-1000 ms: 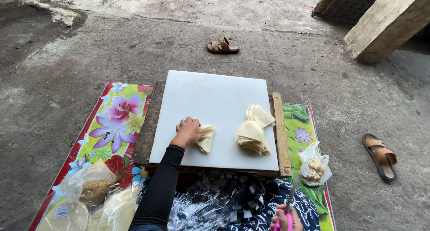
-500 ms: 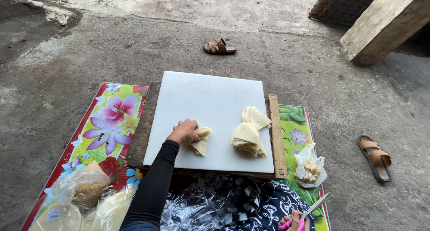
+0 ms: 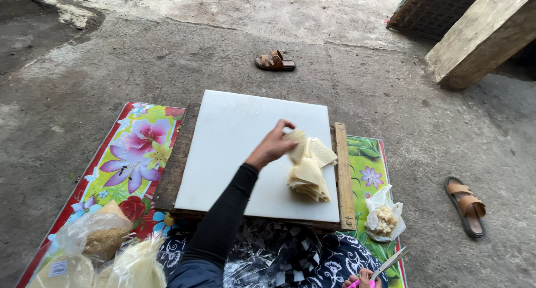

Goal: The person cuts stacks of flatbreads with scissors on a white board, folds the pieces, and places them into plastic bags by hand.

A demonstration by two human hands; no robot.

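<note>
Head view: The left hand (image 3: pixel 273 145) reaches over the white board (image 3: pixel 234 148), its fingers pinched on a pale yellow folded wrapper (image 3: pixel 296 144) at the top of the stack of wrappers (image 3: pixel 309 173). The stack lies near the right edge of the board, toward its near right corner. Its long axis runs from the far edge toward the near edge; the folded points fan toward the near side. The wrappers are thin, matte, triangular sheets. The board is smooth, flat and rectangular, resting on a wooden frame (image 3: pixel 343 176) over a glossy floral mat (image 3: pixel 134 154).

The right hand (image 3: pixel 360 279) shows only at the bottom edge, closed around pink-handled scissors (image 3: pixel 385 265), blades pointing up and right. A small plastic bag (image 3: pixel 384 215) of crumbly filling sits on the mat just off the board's near right corner.
</note>
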